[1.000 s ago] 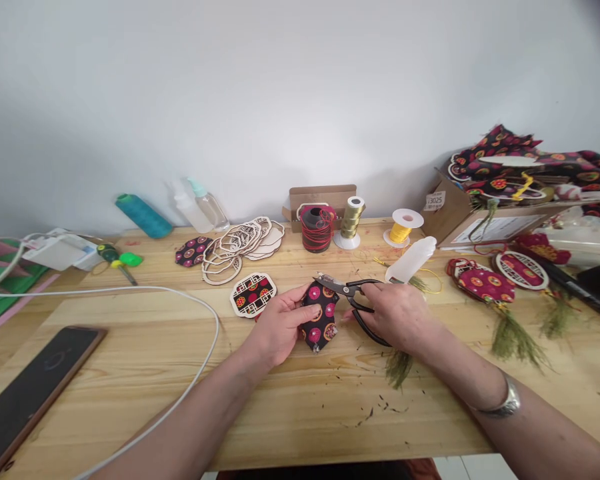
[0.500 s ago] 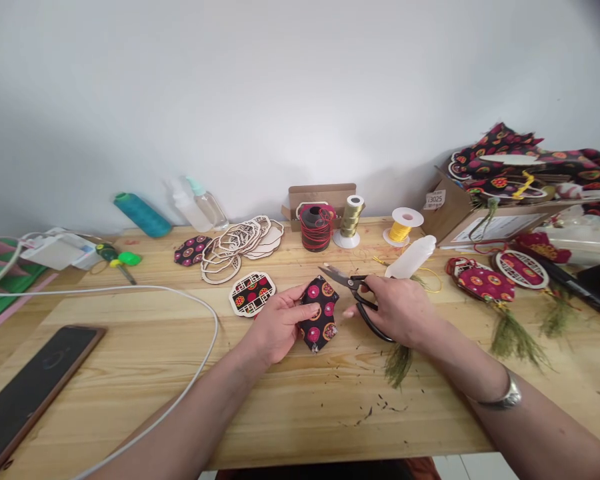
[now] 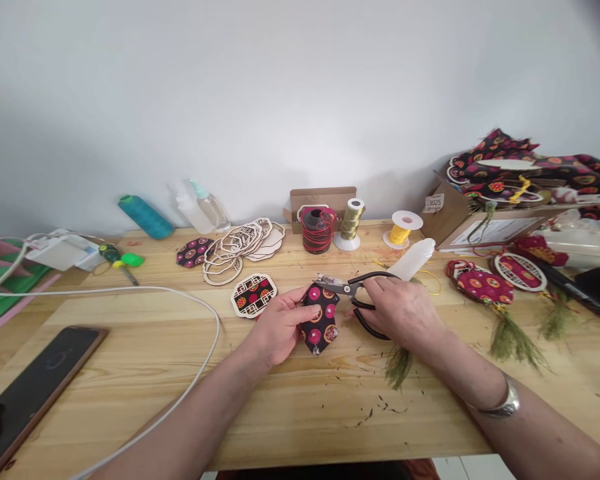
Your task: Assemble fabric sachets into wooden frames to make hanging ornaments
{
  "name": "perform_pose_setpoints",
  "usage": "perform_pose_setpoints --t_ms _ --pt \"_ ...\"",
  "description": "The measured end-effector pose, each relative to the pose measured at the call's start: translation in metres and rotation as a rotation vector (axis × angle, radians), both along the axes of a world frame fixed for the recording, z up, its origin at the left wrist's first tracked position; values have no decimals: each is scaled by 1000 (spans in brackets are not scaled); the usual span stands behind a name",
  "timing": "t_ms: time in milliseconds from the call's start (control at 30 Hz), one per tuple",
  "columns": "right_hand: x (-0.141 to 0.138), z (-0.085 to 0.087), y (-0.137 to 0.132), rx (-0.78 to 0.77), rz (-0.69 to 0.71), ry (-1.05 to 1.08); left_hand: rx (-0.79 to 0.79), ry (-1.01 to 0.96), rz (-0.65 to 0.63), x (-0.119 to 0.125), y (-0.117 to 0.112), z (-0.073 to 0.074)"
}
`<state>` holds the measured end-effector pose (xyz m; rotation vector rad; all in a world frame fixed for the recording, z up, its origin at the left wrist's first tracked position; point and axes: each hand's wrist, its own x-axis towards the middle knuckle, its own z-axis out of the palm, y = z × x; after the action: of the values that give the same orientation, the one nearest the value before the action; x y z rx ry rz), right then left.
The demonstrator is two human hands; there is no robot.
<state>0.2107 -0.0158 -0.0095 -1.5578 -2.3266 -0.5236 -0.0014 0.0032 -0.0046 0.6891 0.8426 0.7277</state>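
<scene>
Between the thumb and fingers of my left hand [image 3: 281, 325] is a piece of black patterned fabric [image 3: 320, 327] with pink and orange round motifs and angular edges. My right hand [image 3: 405, 312] is closed around the black handles of a pair of scissors [image 3: 353, 291]. The blades lie across the fabric's upper edge, and the handles are spread apart. Part of the fabric's left side is hidden by my left fingers. Left of it on the table lies a wooden lattice frame backed with patterned fabric [image 3: 254, 295]. A green tassel [image 3: 399, 367] shows under my right hand.
Wooden cut-out frames [image 3: 240, 243] lie behind my left hand. Farther back stand a red thread spool [image 3: 317, 233], a gold one [image 3: 351, 223] and a yellow one [image 3: 401, 230]. A white bottle [image 3: 415, 259] lies near my right hand. A cable [image 3: 213, 347] and phone [image 3: 35, 393] occupy the left.
The scissors have moved from just beside the fabric onto its top edge, and their handles have spread wider. My left hand keeps its hold on the fabric.
</scene>
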Motion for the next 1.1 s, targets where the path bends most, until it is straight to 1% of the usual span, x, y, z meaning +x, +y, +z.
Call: perform_pose_setpoints --t_ms 167,333,400,500,633,700,767,833,1100 --pt "-1 0 0 54 -3 -34 8 -18 -8 -1 -1 -1" --pt "-4 0 -2 47 -14 -33 25 -18 -2 0 0 -2" --pt "-6 -1 -3 4 -57 -2 21 -22 5 0 1 -1" --pt "-9 1 -3 -113 -137 46 22 -32 10 0 2 1" --pt "-6 12 0 -251 -334 48 28 -26 24 0 2 3" --pt "-5 18 1 -328 -384 61 25 -17 29 -1 2 4" --pt "-5 21 1 -406 -368 85 29 -5 38 -1 3 3" --pt "-6 21 0 -449 -340 100 37 3 49 -1 3 3" --pt "-6 19 2 -457 -306 133 52 -27 134 -2 8 3"
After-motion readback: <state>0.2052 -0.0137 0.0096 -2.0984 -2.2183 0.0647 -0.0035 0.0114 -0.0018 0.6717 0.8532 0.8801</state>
